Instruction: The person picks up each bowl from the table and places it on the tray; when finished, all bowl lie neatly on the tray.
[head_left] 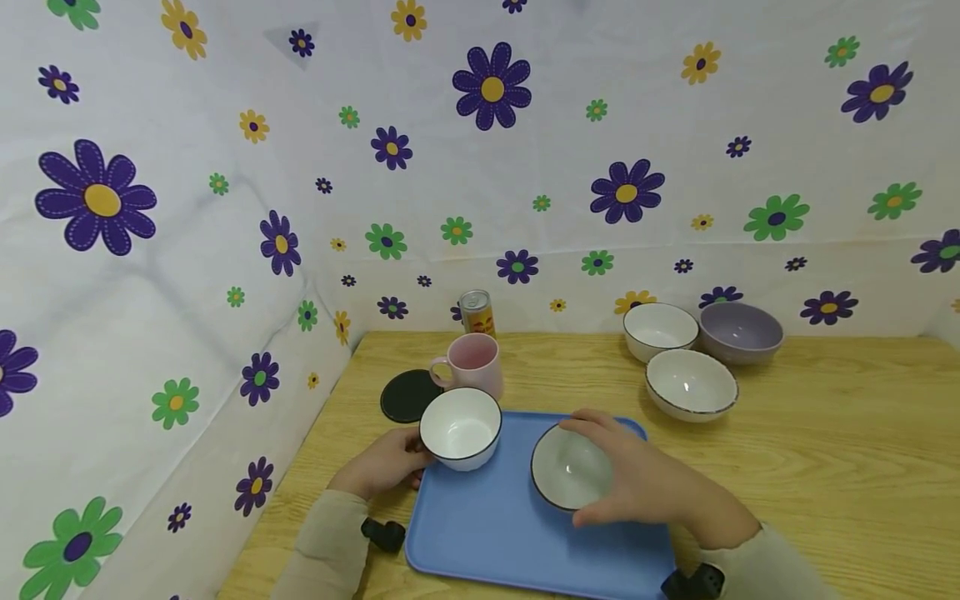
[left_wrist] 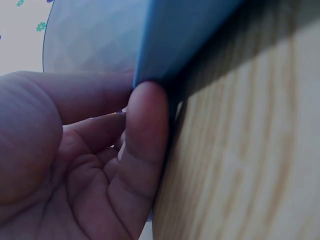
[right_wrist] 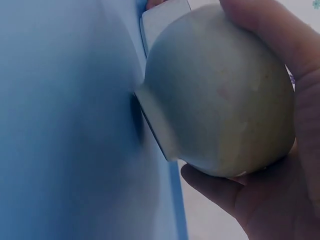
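Note:
A blue tray (head_left: 480,521) lies on the wooden table with two white bowls over it. My left hand (head_left: 382,465) pinches the tray's left edge near the far corner. In the left wrist view, a fingertip (left_wrist: 147,107) sits under the rim, close to the wood. Beside that hand, a dark-rimmed white bowl (head_left: 460,429) stands in the tray's far left corner. My right hand (head_left: 645,483) grips the other bowl (head_left: 566,467) by its sides, thumb and fingers spread around it. This bowl is tilted, its foot (right_wrist: 155,122) right at the tray surface in the right wrist view.
A pink mug (head_left: 477,364) stands behind the tray, with a can (head_left: 477,312) behind it and a black round mat (head_left: 405,398) to its left. At the back right are two white bowls (head_left: 660,329) and a purple bowl (head_left: 741,333). Flowered cloth (head_left: 555,158) walls the back and left.

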